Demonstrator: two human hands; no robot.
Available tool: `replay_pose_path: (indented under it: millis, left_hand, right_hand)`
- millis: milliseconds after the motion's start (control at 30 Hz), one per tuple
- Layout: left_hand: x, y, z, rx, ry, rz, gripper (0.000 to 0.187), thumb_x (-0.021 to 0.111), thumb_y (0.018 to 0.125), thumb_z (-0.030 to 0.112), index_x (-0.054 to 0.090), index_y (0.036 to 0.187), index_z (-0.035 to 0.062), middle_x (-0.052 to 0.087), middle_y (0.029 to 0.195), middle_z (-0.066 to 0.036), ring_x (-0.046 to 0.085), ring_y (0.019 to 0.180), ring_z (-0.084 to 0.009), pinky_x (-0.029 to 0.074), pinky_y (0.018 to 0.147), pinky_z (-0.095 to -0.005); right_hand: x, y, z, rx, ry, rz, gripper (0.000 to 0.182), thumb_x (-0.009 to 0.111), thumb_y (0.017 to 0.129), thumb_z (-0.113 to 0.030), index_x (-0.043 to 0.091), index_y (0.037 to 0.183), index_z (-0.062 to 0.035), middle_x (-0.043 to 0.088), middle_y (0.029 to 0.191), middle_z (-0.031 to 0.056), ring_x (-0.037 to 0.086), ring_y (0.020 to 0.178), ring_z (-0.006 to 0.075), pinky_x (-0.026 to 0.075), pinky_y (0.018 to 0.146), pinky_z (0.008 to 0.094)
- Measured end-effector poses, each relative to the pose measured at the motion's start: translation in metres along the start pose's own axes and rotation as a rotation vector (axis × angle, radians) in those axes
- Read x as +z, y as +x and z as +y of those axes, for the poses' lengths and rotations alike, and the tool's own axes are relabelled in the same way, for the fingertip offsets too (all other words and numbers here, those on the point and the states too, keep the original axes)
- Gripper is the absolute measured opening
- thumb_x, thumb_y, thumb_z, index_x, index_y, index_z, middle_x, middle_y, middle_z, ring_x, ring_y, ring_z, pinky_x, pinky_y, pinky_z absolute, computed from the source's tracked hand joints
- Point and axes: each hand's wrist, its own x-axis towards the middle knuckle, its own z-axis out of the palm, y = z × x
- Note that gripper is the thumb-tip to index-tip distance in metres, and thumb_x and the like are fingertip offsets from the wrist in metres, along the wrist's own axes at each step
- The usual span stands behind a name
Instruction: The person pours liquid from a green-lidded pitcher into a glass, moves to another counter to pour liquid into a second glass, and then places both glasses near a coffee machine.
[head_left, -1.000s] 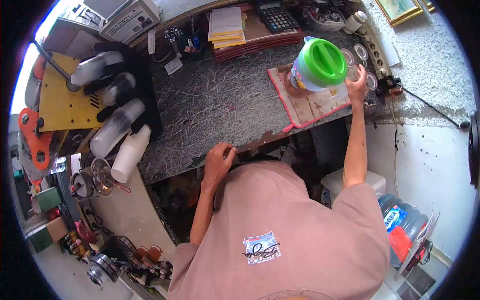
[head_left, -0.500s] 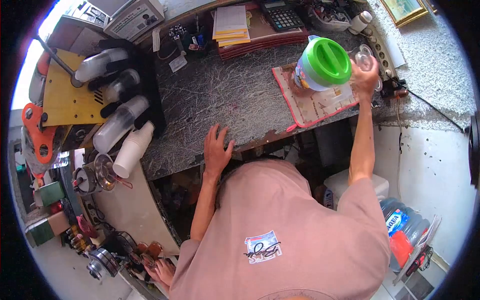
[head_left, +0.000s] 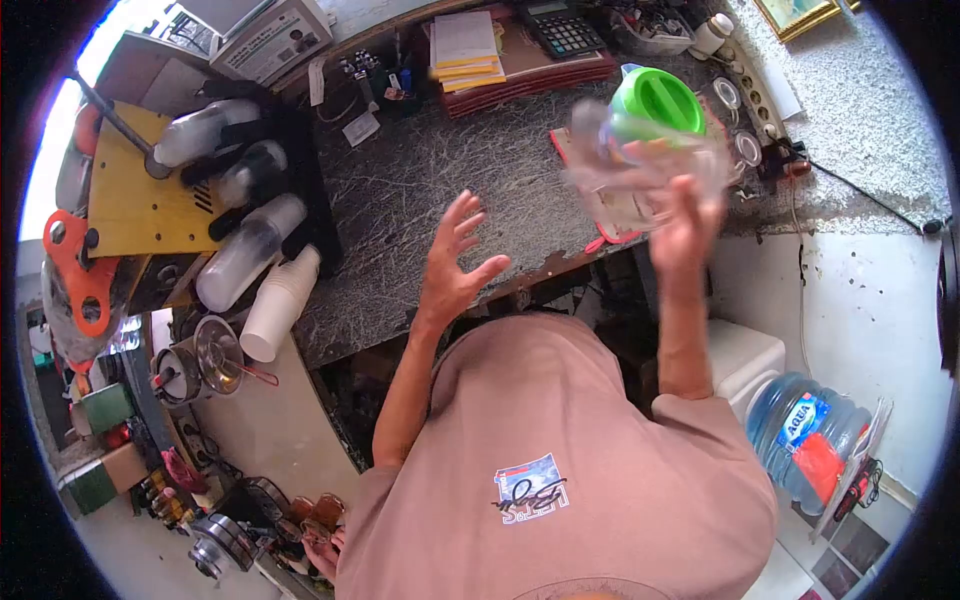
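My right hand (head_left: 683, 225) is raised in front of the pitcher, its fingers around a clear see-through vessel (head_left: 640, 165) that looks like a glass; motion smears its outline. Behind it a pitcher with a green lid (head_left: 668, 95) stands on a red-edged cloth (head_left: 622, 212), partly hidden by the vessel. My left hand (head_left: 455, 265) hovers over the near side of the scratched dark table (head_left: 400, 200), fingers spread and holding nothing.
Stacked cups (head_left: 250, 250) hang by a yellow machine (head_left: 140, 190) on the left. Folders (head_left: 520, 85) and a calculator (head_left: 565, 30) lie at the back. Another person's hand (head_left: 325, 555) shows lower left; a water jug (head_left: 805, 430) stands at right.
My right hand has brought the clear vessel leftward and nearer, from beside the pitcher to in front of it. My left hand has lifted off the table edge, fingers spreading.
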Motion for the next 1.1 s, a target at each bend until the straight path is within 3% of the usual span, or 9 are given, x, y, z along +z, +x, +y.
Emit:
replay_pose_path:
  millis: [133,300,367,400,600,700,767,800,1100]
  left_hand:
    - [0.005,0.009,0.02,0.115,-0.482,0.071,0.083,0.085,0.081,0.024,0.041,0.15,0.008,0.048,0.142,-0.018,0.055,0.128,-0.0339,0.049,0.105,-0.0428]
    - [-0.018,0.005,-0.005,0.019,-0.204,0.339,0.08,0.085,0.08,0.017,0.043,0.147,0.0057,0.052,0.133,-0.016,0.062,0.116,-0.026,0.054,0.099,-0.0372]
    - [-0.021,0.004,-0.002,0.015,0.056,0.451,0.075,0.084,0.079,0.015,0.047,0.144,0.0053,0.054,0.129,-0.015,0.062,0.113,-0.0254,0.054,0.096,-0.0375]
    - [-0.023,0.004,-0.003,0.016,0.058,0.454,0.075,0.084,0.079,0.015,0.047,0.144,0.0053,0.054,0.129,-0.015,0.062,0.113,-0.0254,0.054,0.096,-0.0375]
    - [-0.033,0.019,-0.029,0.154,0.583,0.498,0.079,0.086,0.074,0.018,0.049,0.142,0.0048,0.056,0.124,-0.015,0.062,0.113,-0.0303,0.055,0.093,-0.043]
    - [-0.032,0.025,-0.036,0.088,0.675,0.484,0.078,0.086,0.074,0.02,0.05,0.142,0.0054,0.055,0.124,-0.016,0.062,0.112,-0.0323,0.055,0.093,-0.0447]
    - [-0.033,0.027,-0.043,0.059,0.7,0.441,0.076,0.086,0.075,0.02,0.05,0.141,0.0064,0.056,0.124,-0.016,0.062,0.112,-0.0331,0.056,0.091,-0.045]
    - [-0.032,0.028,-0.044,0.06,0.698,0.439,0.076,0.086,0.075,0.02,0.05,0.141,0.0064,0.056,0.124,-0.016,0.062,0.112,-0.0331,0.056,0.091,-0.045]
    - [-0.026,0.027,-0.046,0.058,0.755,0.474,0.08,0.086,0.075,0.023,0.046,0.142,0.0094,0.053,0.125,-0.015,0.064,0.109,-0.0336,0.058,0.087,-0.0436]
  right_hand:
    - [0.07,-0.056,0.072,0.535,0.386,-0.085,0.071,0.075,0.09,-0.037,0.036,0.139,-0.0021,0.055,0.128,0.0196,0.063,0.118,0.0362,0.059,0.091,0.0498]
    - [0.092,-0.086,0.129,0.863,0.617,-0.185,0.081,0.074,0.09,-0.042,0.033,0.146,-0.0013,0.05,0.135,0.0235,0.056,0.128,0.0361,0.054,0.098,0.0471]
    - [0.092,-0.083,0.123,0.594,-0.345,-0.298,0.083,0.074,0.09,-0.046,0.035,0.147,0.0004,0.047,0.141,0.0246,0.051,0.132,0.0353,0.046,0.106,0.0461]
    - [0.082,-0.082,0.127,0.174,-0.604,-0.281,0.081,0.075,0.089,-0.044,0.04,0.146,0.0015,0.047,0.143,0.0239,0.05,0.131,0.0365,0.039,0.111,0.0472]
    - [-0.01,-0.01,0.053,-0.679,-1.423,0.451,0.057,0.077,0.089,-0.029,0.053,0.131,0.0018,0.056,0.126,0.0207,0.053,0.121,0.0355,0.039,0.105,0.0476]
    - [-0.066,0.029,0.052,-0.617,-1.381,0.554,0.053,0.072,0.093,-0.036,0.057,0.126,0.0032,0.06,0.121,0.0194,0.057,0.115,0.033,0.043,0.1,0.0469]
    - [-0.109,0.043,0.067,0.011,-0.691,0.356,0.055,0.067,0.096,-0.045,0.062,0.117,0.0047,0.064,0.111,0.0136,0.062,0.1,0.0228,0.048,0.09,0.0379]
    - [-0.077,0.042,0.047,0.074,-0.485,0.387,0.053,0.066,0.097,-0.049,0.067,0.105,0.0036,0.066,0.093,0.0064,0.061,0.077,0.013,0.048,0.073,0.0291]
    - [-0.066,0.049,0.061,0.11,-0.164,0.456,0.037,0.078,0.09,-0.034,0.057,0.068,-0.0129,0.041,0.059,-0.009,0.032,0.046,0.003,0.019,0.044,0.0255]
